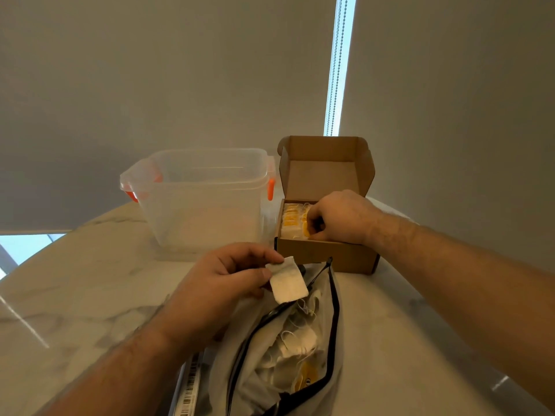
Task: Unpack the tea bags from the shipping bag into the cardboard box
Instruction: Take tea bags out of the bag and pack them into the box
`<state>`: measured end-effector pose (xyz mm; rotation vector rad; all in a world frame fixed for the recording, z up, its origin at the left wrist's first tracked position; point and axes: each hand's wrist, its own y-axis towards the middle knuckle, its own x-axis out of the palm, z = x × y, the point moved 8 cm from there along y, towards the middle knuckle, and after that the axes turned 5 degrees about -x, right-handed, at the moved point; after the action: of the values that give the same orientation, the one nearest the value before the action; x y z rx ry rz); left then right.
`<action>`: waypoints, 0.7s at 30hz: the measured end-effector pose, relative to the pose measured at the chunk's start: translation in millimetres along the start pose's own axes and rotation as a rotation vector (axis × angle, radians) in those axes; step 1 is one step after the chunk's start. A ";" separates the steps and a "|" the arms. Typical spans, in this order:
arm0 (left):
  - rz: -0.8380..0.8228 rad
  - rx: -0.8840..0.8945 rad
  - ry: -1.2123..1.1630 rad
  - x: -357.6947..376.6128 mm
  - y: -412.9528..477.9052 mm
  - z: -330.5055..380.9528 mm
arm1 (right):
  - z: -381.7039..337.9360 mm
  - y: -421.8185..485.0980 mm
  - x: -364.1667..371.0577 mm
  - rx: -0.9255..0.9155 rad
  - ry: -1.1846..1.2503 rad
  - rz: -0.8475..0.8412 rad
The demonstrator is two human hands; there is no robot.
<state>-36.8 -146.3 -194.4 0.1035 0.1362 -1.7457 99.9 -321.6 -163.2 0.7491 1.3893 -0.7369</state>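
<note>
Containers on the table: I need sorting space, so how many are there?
3: clear plastic tub far left, open cardboard box right of it, shipping bag nearest, front centre. None seems hidden.

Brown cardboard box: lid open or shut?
Open. On the brown cardboard box the lid flap stands up behind; yellow-tagged tea bags show inside.

Glossy marble table [90, 283], matt cardboard box [327, 256]

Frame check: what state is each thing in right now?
cardboard box: lid open, partly filled with tea bags.
shipping bag: open, more tea bags inside.
plastic container: upright, looks empty.
left hand: pinches one tea bag.
right hand: fingers curled inside the box; grip unclear.
</note>
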 end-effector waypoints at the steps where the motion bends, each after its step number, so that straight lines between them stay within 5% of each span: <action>1: -0.016 -0.006 -0.001 1.1 -0.9 -0.5 | 0.5 -0.2 -0.1 0.003 -0.011 -0.004; 8: 0.038 0.092 0.093 0.9 -4.1 8.4 | 4.6 -15.5 -17.1 0.042 0.135 0.055; 14: 0.088 0.102 0.097 1.3 -4.6 12.7 | -10.7 -51.8 -41.0 0.019 0.651 0.280; 18: 0.140 0.107 0.077 -1.9 -6.4 14.4 | -44.7 -77.5 -40.7 -0.088 1.014 0.191; 21: 0.150 0.114 0.133 -0.7 -8.4 17.0 | -63.3 -78.9 -36.4 -0.130 0.990 0.160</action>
<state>-44.9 -146.7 -177.2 0.3059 0.1230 -1.5959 -2.7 -314.5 -131.6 1.1776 2.1927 -0.1038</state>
